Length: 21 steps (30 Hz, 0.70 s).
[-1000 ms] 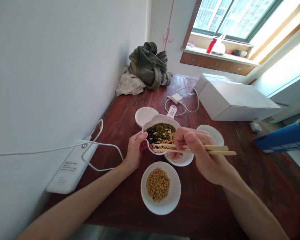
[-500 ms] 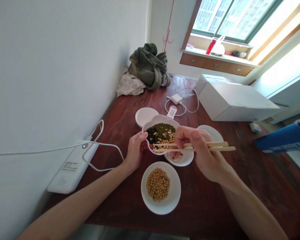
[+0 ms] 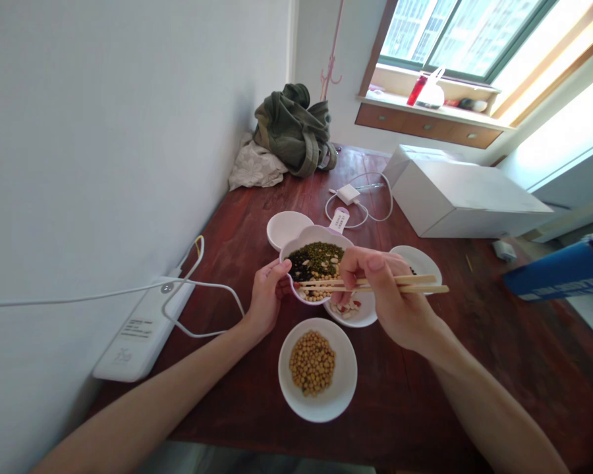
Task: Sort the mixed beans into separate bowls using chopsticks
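My left hand (image 3: 269, 293) grips the near left rim of a scalloped bowl (image 3: 300, 237) with a labelled handle. Inside lie green beans (image 3: 322, 250), black beans (image 3: 299, 264), yellow soybeans (image 3: 322, 289) and a few pale peanuts. Closed around a pair of wooden chopsticks (image 3: 410, 284), my right hand (image 3: 385, 289) hovers over the bowl's right side. The chopstick tips sit close together at a small reddish piece by the left inner rim; whether they pinch it I cannot tell. Partly under my right hand, a white dish (image 3: 363, 317) contains pale and red pieces.
A white bowl of soybeans (image 3: 312, 363) stands in front. A white plate (image 3: 287, 227) lies behind left, another dish (image 3: 427, 260) at right. Around them are a charger with cable (image 3: 348, 193), a white box (image 3: 464, 197), a green bag (image 3: 294, 128), a power strip (image 3: 136, 332) and a blue object (image 3: 561, 271).
My right hand and the chopsticks have moved slightly left and up, and the tips have come closer together at the left rim. My left hand keeps its hold on the bowl.
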### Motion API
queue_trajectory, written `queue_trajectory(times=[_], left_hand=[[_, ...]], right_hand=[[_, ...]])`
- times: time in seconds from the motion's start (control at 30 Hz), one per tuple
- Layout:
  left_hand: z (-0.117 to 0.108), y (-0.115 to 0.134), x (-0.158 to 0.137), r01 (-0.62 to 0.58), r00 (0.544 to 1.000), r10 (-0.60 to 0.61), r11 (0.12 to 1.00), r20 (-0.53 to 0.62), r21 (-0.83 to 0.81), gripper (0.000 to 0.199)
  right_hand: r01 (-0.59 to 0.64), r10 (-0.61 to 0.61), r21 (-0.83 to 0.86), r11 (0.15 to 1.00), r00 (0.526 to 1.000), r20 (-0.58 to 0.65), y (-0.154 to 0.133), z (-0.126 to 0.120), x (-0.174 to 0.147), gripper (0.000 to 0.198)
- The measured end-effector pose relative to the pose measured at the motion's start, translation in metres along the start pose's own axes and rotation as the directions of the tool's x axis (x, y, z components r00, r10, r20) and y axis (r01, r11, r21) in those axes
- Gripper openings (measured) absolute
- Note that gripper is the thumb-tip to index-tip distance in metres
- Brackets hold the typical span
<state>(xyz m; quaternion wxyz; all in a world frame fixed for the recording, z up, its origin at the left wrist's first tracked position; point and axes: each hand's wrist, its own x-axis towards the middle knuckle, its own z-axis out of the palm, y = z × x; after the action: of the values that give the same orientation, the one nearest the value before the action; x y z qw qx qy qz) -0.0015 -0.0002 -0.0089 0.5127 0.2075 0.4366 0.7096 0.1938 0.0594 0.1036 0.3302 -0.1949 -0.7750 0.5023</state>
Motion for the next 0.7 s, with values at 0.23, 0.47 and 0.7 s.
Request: queue_trajectory(times=[0.23,0.47,0.7], left_hand=[[-0.001,-0.001,0.001,0.001,1.0,0.0,1.0,-0.009,0.01,0.043],[0.0,0.0,0.0,0.015,1.0,-0.015,1.0,-0.008,0.003,0.044],[-0.001,-0.001,0.0,0.008,1.0,-0.008,1.0,0.006,0.016,0.043]], right_hand=[[-0.018,0.019,-0.051,0.999,0.999,0.03,-0.011,-0.011,-0.005,0.065],[0.038,-0.035,-0.084,0.996,0.999,0.036,-0.011,-0.003,-0.002,0.056],[0.079,-0.073,-0.099,0.992,0.995,0.063,-0.008,-0.005,-0.001,0.053]])
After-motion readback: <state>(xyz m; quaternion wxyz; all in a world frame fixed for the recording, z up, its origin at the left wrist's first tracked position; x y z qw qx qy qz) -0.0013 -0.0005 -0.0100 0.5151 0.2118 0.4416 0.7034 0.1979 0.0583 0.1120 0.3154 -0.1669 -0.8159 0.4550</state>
